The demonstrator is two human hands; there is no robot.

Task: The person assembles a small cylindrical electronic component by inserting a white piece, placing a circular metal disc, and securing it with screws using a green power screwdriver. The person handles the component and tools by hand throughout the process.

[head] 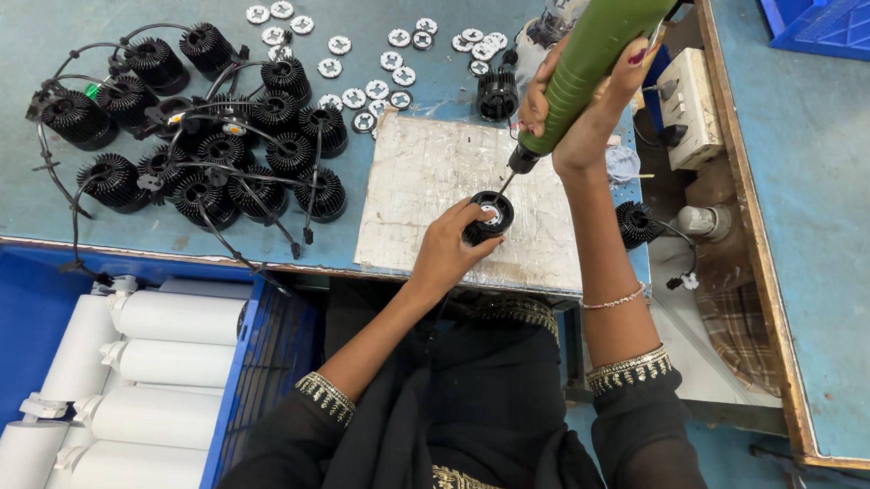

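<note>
Left hand (447, 247): fingers closed around a black finned heat-sink housing (489, 216), pinning it upright on the white work board (428, 190) so it cannot turn.
Right hand (586, 109): wrapped tight around a green electric screwdriver (599, 47), held near vertical, bit (506, 182) pointing down into the housing's face.
Housing position: near the board's front edge, directly before the person.
Finished-looking stock: wired black heat sinks (212, 144) clustered on the blue bench, left.
Loose parts: small round white discs (365, 67) scattered behind the board, within reach.
Below bench: blue crate (3, 341) of white tubular bodies (171, 360).
</note>
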